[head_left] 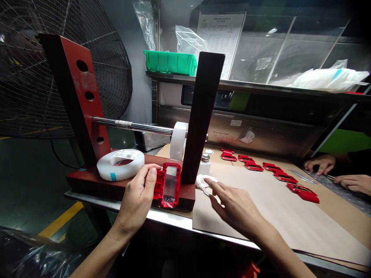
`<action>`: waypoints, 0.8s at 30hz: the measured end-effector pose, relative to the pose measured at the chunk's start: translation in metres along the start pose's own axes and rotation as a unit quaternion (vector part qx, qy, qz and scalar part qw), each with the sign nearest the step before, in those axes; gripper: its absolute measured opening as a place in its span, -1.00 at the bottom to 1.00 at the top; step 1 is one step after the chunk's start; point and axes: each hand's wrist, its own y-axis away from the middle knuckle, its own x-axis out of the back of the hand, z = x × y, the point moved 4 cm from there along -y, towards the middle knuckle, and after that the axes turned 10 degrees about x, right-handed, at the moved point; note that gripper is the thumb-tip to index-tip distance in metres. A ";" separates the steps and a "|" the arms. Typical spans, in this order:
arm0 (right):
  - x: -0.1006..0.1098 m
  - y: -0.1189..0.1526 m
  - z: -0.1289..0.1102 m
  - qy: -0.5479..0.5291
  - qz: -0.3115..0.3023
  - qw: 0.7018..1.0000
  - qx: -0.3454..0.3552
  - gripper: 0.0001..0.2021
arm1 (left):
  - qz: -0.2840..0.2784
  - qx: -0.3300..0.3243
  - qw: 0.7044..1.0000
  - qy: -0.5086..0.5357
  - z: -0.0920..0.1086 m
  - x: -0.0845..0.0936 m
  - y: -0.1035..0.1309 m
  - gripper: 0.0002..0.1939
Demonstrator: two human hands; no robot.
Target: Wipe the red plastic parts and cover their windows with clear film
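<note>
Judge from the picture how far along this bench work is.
Possibly done: the red cases lying across the cardboard, though I can't confirm it. In hand: one clear-windowed red piece, held by the left hand; the right hand is at a white wad. Left: at least that piece, seemingly.

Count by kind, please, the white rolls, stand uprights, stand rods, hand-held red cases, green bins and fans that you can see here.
White rolls: 2
Stand uprights: 2
Stand rod: 1
Held red case: 1
Green bin: 1
Fan: 1
Total: 8
</note>
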 end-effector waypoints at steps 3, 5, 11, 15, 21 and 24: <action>-0.021 0.016 0.026 0.028 -0.056 0.997 -0.034 -0.80 | 0.009 -0.017 1.000 -0.015 0.000 -0.002 -0.002 -0.67; -0.033 0.022 0.034 0.026 -0.066 0.997 -0.035 -0.84 | 0.012 -0.016 1.000 -0.021 0.000 -0.004 -0.003 -0.69; -0.047 0.030 0.042 0.005 -0.049 0.997 -0.052 -0.81 | 0.006 0.013 0.999 -0.043 0.005 -0.009 -0.006 -0.65; -0.043 0.033 0.042 -0.036 -0.004 0.998 -0.042 -0.84 | 0.011 0.032 0.997 -0.070 0.005 -0.007 -0.009 -0.57; -0.017 0.027 0.032 -0.098 0.105 0.990 -0.006 -0.77 | 0.010 0.012 0.996 -0.088 0.005 -0.007 -0.016 -0.58; 0.010 0.016 0.020 -0.106 0.219 0.969 0.050 -0.77 | -0.001 0.011 0.997 -0.074 0.006 -0.008 -0.016 -0.58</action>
